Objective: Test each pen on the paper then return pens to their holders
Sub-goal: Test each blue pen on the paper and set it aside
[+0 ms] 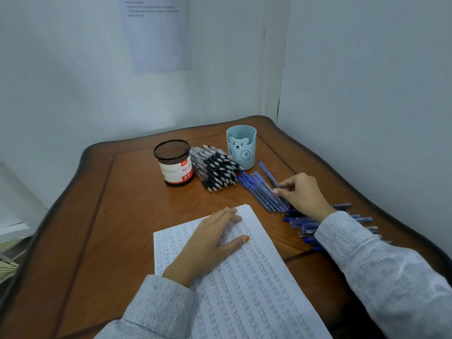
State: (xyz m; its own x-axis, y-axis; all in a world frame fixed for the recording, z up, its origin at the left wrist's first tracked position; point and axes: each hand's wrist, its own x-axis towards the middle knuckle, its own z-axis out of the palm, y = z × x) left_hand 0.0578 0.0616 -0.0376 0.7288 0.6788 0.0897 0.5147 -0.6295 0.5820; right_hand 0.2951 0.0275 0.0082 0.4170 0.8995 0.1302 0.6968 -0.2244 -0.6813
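A white paper (pixel 254 285) covered in rows of handwritten marks lies on the wooden table (pixel 117 216). My left hand (pixel 210 243) presses flat on its upper part. My right hand (pixel 302 192) reaches into a row of blue pens (pixel 259 192), fingers curled and pinching one of them. More blue pens (pixel 308 225) lie in a heap under my right forearm. A pile of black pens (pixel 215 167) lies between a black mesh holder (pixel 174 162) and a light blue bear holder (pixel 241 146). Both holders look empty.
The table stands in a corner, with walls close behind and to the right. A printed sheet (pixel 156 33) hangs on the back wall. A white shelf edge (pixel 14 228) sits off the table's left side.
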